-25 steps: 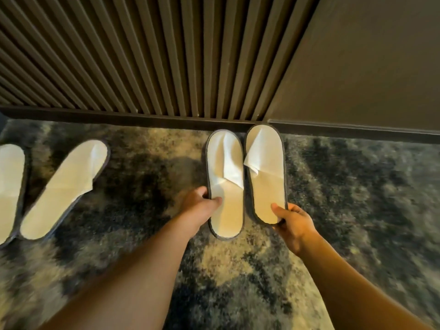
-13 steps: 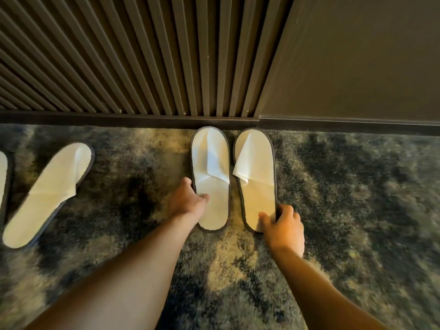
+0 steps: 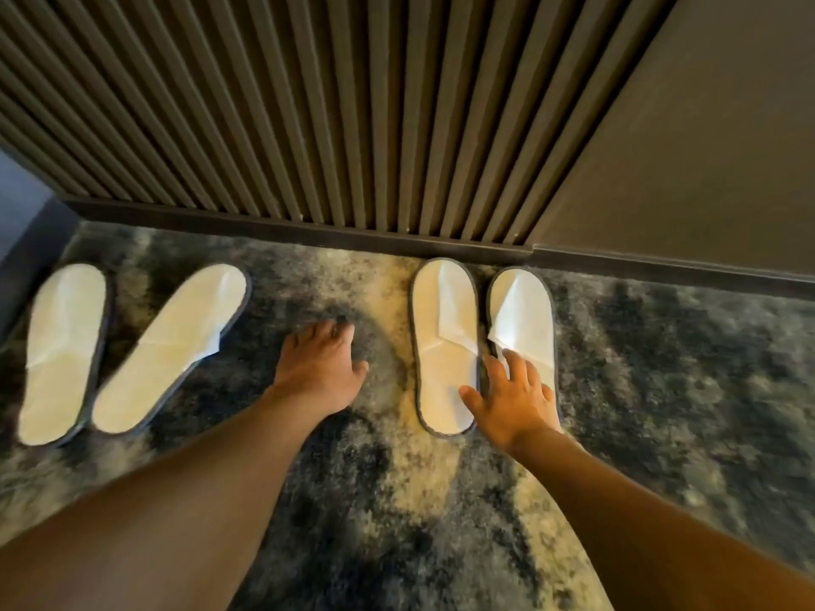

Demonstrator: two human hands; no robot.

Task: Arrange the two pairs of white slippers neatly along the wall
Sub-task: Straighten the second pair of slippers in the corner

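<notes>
Two white slippers with dark edging stand side by side, toes against the skirting board: one on the left and one on the right. My right hand lies spread over their heels and hides the right slipper's heel. My left hand hovers open over the carpet between the pairs and holds nothing. The other pair lies at the far left: one slipper is nearly straight, the other slipper is angled, toe to the right.
A dark ribbed wall and a plain panel rise behind a dark skirting board. Mottled grey and cream carpet covers the floor. A grey wall corner closes the left end.
My left hand has let go of the right pair's left slipper and moved left onto the carpet. My right hand has opened over the heels. The view has swung left, showing the other pair.
</notes>
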